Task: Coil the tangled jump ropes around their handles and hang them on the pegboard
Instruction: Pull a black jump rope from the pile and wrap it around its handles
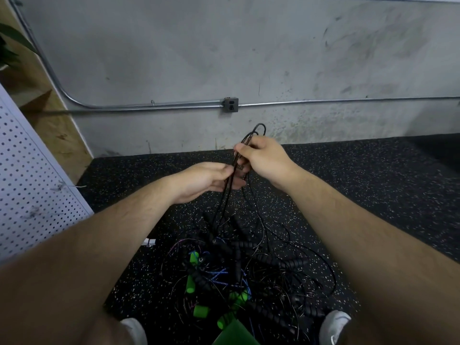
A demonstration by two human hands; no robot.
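Shoes (333, 324) flank tangle (236, 270); left hand (206, 180), right hand (261, 158) pinch black rope (258, 128), prob. looped.

**Materials and Finishes at Your Station**

The black cord (225, 202) you hold looks like thin plastic-coated line, smooth with a faint gloss. Below it, the green handles (191, 285) appear to be matt foam. The black handles (281, 262) are ribbed and dull, either foam or rubber; you cannot tell which. Your floor (373, 190) is matt black rubber, granular and flecked with pale chips. The wall (199, 58) before you is rough grey concrete, scuffed and stained. Along it runs a conduit (323, 102) of bare metal with a dull sheen, joining a grey metal outlet box (230, 105). At your left, the pegboard (29, 175) is a smooth, white, perforated sheet, and behind it stands rough chipboard (62, 135).
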